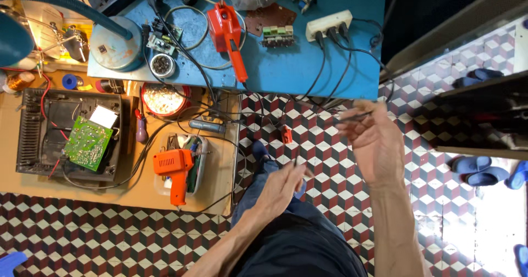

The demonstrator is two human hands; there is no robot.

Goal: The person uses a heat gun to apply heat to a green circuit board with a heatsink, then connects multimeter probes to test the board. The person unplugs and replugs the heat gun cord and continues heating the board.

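Observation:
My right hand (374, 142) is raised over the patterned tile floor (330, 145), its fingers closed on a thin dark wire (355, 116) that sticks out to the left. My left hand (283, 186) is lower and nearer my lap. Its fingers are pinched together on a short thin dark piece (296, 161) at the fingertips; motion blur hides what it is. The two hands are apart. My legs in dark blue trousers (291, 238) lie below them.
A blue table (286, 62) carries a red soldering gun (228, 32), a white power strip (329, 24) and a lamp base (115, 43). A wooden table (137, 194) holds an orange glue gun (175, 167) and a green circuit board (87, 143). Blue slippers (476, 169) lie at right.

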